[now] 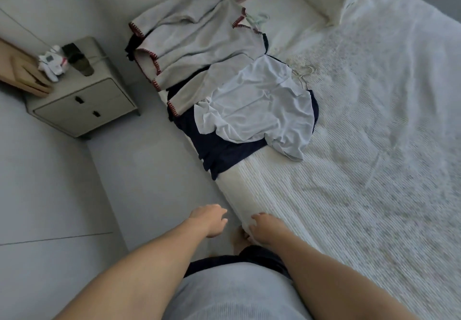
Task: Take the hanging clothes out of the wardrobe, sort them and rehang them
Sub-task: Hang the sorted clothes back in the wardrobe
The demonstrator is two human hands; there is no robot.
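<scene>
Three garments piled on the bed [374, 170] near its left edge: grey top with red stitching [194, 43] uppermost toward the headboard, white shirt [259, 105] nearer, navy garment [224, 150] beneath both. Pile's long axis along the bed edge. Two hangers, faint, beside the pile. Left hand [209, 222] released, fingers loose, over the floor. Right hand [264, 227] relaxed, resting on the bed edge, holding nothing.
</scene>
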